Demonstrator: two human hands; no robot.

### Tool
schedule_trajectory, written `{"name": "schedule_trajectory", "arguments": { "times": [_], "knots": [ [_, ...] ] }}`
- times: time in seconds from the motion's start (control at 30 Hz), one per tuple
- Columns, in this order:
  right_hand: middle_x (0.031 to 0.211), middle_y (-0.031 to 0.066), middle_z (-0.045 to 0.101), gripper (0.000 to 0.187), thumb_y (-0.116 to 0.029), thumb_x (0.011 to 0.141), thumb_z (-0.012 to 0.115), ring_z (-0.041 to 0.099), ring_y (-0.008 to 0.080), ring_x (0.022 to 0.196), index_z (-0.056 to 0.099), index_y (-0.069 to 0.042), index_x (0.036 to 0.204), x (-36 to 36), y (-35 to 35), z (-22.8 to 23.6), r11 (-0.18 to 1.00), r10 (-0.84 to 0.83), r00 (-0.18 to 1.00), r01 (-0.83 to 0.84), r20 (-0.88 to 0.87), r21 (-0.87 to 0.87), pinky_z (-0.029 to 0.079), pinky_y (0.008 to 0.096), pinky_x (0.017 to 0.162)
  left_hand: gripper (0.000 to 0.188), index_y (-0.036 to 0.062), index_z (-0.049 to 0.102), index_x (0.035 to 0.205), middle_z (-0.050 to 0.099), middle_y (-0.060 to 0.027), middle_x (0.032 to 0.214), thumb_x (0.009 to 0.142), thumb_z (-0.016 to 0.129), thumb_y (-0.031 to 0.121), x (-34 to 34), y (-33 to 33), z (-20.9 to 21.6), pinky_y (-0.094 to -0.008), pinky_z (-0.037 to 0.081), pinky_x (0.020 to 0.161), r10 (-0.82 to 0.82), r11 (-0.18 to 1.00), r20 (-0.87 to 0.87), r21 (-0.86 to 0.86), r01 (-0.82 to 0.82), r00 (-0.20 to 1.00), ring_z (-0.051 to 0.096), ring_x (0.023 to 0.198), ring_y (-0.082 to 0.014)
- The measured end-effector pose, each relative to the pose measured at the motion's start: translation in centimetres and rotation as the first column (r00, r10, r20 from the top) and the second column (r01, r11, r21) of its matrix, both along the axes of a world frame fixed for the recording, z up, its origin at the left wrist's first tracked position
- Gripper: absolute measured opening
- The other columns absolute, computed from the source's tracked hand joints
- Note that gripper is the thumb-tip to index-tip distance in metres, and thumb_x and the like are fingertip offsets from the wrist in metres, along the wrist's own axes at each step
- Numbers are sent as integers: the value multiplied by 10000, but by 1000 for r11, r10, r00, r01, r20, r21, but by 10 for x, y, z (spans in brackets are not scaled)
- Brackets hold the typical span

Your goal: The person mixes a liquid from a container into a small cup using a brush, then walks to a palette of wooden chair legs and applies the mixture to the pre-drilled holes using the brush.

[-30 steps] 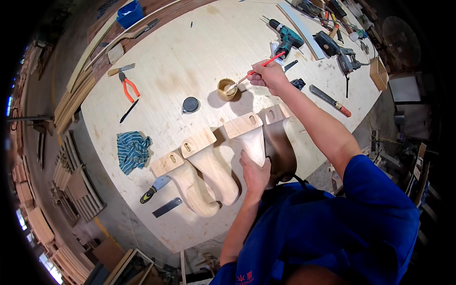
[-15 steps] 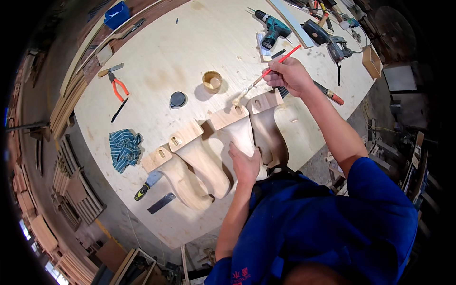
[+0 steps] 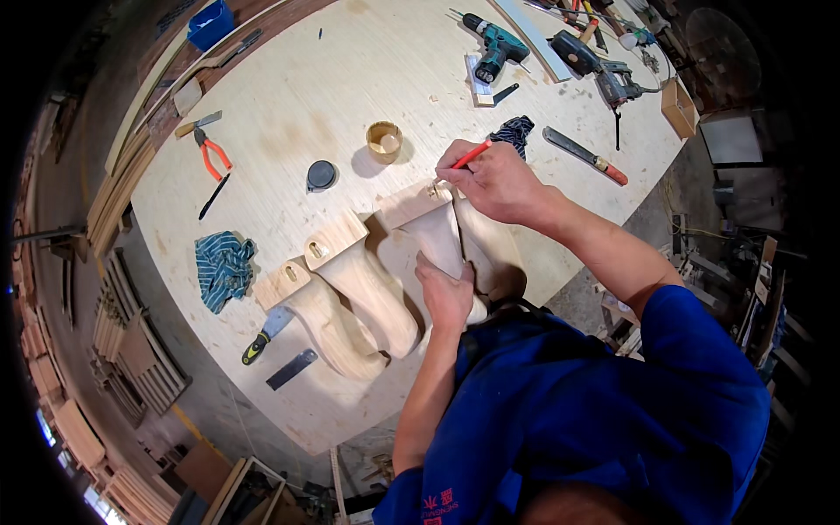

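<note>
My left hand (image 3: 444, 293) is wrapped round the narrow part of a curved wooden furniture leg (image 3: 434, 233). My right hand (image 3: 500, 182) grips a brush (image 3: 475, 155) by its red handle, low over the leg's block end; its bristles are mostly hidden by the fingers, close to the slot in that block. Two more curved legs, a middle one (image 3: 366, 293) and a left one (image 3: 337, 337), lie to the left, each with a slot in its block. Another leg (image 3: 493, 249) lies to the right, partly behind my right hand. Beyond the blocks stands a small round cup (image 3: 383, 143).
A black round object (image 3: 321, 176), striped cloth (image 3: 224, 269), putty knife (image 3: 266, 336), metal blade (image 3: 291, 369) and orange-handled pliers (image 3: 213, 157) lie on the left. Farther right are a dark striped cloth (image 3: 513, 133), a file-like tool (image 3: 584, 157), a cordless drill (image 3: 499, 51) and a nail gun (image 3: 614, 85).
My right hand has come down and left with the brush, which now sits lower and nearer the block. My left hand still holds the same leg. The view has shifted slightly.
</note>
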State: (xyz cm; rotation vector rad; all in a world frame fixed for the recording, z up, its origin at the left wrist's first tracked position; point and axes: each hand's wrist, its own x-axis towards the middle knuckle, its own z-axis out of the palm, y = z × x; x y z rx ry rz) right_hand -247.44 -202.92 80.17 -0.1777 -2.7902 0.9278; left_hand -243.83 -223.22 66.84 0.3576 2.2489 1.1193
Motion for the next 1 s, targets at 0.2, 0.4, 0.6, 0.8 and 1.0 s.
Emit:
{"name": "schedule_trajectory", "arguments": {
  "times": [0.2, 0.4, 0.6, 0.8, 1.0],
  "knots": [
    [930, 152, 711, 103, -53, 950, 627, 703, 311, 859, 711, 2, 972, 15, -8, 22, 981, -37, 970, 80, 239, -174, 551, 374, 756, 931, -107, 262, 1488, 458, -371, 1342, 806, 798, 229, 0, 2, 6, -537, 446, 1053, 12, 1000, 30, 17, -13, 999, 524, 1216, -540],
    [893, 145, 714, 75, -15, 920, 659, 694, 263, 822, 696, -11, 984, -10, -2, 28, 950, -13, 954, 106, 301, -295, 540, 342, 743, 912, -91, 277, 1481, 460, -365, 1332, 803, 803, 218, 0, 1, -1, -533, 458, 1037, 31, 999, 36, 23, -32, 999, 539, 1189, -535],
    [869, 145, 716, 66, -29, 910, 662, 686, 256, 749, 702, -18, 962, -6, -10, 21, 979, 22, 962, 34, 273, -199, 544, 336, 716, 927, -109, 277, 1481, 459, -367, 1336, 795, 812, 209, 2, 1, 2, -527, 455, 1040, 32, 999, 6, 44, -33, 999, 539, 1195, -530],
    [839, 139, 712, 63, -48, 889, 675, 690, 230, 756, 705, -16, 935, -10, 0, 20, 974, -42, 964, 98, 264, -203, 537, 333, 720, 929, -109, 291, 1480, 463, -364, 1348, 790, 818, 222, 1, 4, 2, -517, 438, 1062, 40, 999, 27, -9, -40, 999, 521, 1223, -524],
    [858, 63, 698, 79, -63, 962, 649, 667, 130, 798, 666, 14, 957, -25, 24, 29, 796, -172, 958, 273, 230, -540, 541, 273, 747, 939, -113, 274, 1483, 461, -369, 1330, 796, 810, 237, 0, 2, 3, -533, 449, 1034, 27, 1000, 27, 4, -27, 999, 527, 1184, -539]
  ]
}}
